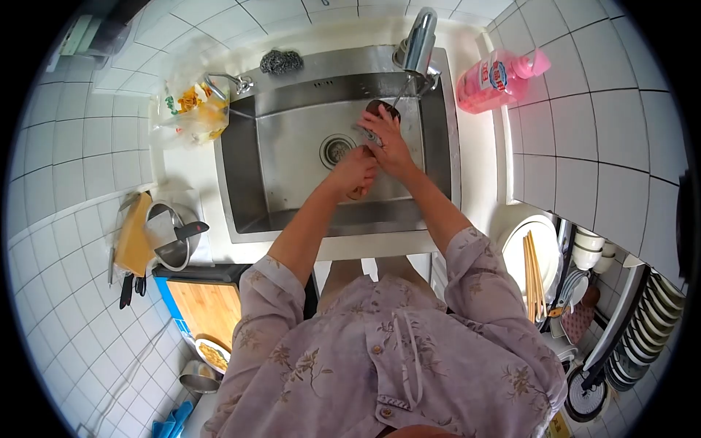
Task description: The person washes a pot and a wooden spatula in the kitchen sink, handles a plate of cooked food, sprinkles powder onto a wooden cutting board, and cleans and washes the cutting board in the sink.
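Over the sink (292,153), my left hand (354,174) is closed around a brownish handle (355,193), whose end pokes out below the fist. My right hand (388,142) lies just above and to the right, its fingers curled over a silvery part (369,136) and reaching a dark brown rounded piece (381,108). This piece sits under the thin stream from the chrome faucet (418,44). The handle, silvery part and brown piece look like one utensil, but my fingers hide where they join, and I cannot tell its kind. Below the hands is the drain (337,151).
A steel-wool scrubber (281,62) rests on the back ledge, with a plastic bag (193,109) left of it. On the right ledge stands a pink soap bottle (496,82). A metal pot (172,237) and cutting board (208,303) are at left; chopsticks (535,277) on a plate at right.
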`<state>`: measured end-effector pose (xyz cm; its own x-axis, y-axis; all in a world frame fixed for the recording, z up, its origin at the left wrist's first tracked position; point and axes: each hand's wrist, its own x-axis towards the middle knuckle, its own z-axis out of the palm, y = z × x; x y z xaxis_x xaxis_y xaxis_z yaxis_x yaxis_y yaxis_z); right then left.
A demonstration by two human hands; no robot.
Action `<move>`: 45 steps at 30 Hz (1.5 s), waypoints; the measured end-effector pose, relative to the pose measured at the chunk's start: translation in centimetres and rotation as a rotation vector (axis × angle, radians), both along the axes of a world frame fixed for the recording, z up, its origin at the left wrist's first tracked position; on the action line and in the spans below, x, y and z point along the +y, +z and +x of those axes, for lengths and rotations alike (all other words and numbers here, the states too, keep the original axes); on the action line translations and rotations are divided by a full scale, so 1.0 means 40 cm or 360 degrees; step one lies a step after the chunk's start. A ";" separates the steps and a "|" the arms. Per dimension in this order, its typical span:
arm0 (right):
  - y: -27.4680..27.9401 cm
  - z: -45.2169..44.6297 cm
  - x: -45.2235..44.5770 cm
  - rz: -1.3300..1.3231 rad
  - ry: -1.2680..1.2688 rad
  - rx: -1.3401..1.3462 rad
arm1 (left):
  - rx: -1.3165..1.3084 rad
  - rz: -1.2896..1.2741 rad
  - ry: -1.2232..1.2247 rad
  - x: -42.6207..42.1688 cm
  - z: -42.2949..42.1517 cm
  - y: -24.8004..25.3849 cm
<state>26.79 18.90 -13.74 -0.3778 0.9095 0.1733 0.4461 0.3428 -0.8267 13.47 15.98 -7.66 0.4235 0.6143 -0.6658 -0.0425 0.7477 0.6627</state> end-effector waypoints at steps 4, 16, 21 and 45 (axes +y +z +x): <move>-0.066 0.023 0.121 -0.0059 -0.0341 0.0173 | -0.0013 0.0030 0.0012 -0.009 0.003 -0.002; -0.152 0.073 0.198 -0.0040 -0.0792 -0.0285 | 0.0015 -0.0057 0.0001 -0.022 -0.003 -0.039; -0.031 0.134 0.119 -0.0780 -0.1153 0.0799 | 0.1475 0.1039 -0.0225 -0.028 -0.023 -0.082; -0.053 0.011 0.181 -0.0350 -0.0287 -0.0321 | 0.1364 0.1069 -0.0193 -0.050 0.003 -0.080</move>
